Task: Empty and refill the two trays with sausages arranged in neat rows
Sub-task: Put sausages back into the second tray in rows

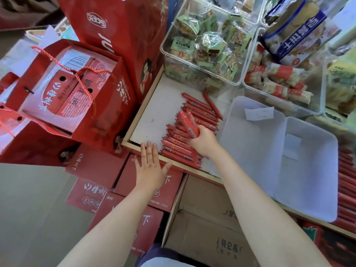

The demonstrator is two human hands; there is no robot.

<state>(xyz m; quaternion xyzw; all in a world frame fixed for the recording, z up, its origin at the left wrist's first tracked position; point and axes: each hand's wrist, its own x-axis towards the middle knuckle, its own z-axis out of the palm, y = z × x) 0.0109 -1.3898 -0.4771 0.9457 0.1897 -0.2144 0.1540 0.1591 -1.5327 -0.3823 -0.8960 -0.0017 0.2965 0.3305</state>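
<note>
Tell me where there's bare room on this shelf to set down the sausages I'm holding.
Bare shelf board lies between the red gift bag and the sausage pile. The white tray is empty except for paper slips. Behind, snack bins crowd the shelf.

Both forearms are bare to the frame edge, with no sleeves, watch or rings on the left hand (149, 166) or right hand (202, 140). Fingernails are short, unpainted.

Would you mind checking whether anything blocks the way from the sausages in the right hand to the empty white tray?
Nothing visible does. The right hand grips a bundle of sausages just beside the white tray, which holds only two paper slips.
</note>
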